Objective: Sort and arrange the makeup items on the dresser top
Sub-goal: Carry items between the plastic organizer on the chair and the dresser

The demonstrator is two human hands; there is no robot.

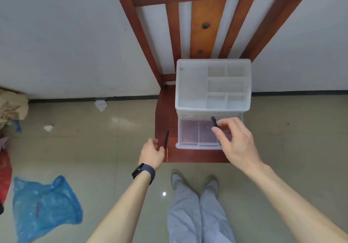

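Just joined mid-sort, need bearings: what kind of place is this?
Probably a room in a home, no real dresser: the clear organizer stands on a wooden chair against a plain wall, with a blue plastic bag on the tiled floor.

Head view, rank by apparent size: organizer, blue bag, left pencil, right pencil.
1. organizer
2. blue bag, nearly equal; unsure
3. left pencil
4. right pencil, partly hidden by right hand, so unsure

Soft, even daylight, faint shadows, 1 floor [131, 167] glare spot, wide-angle bending at edges.
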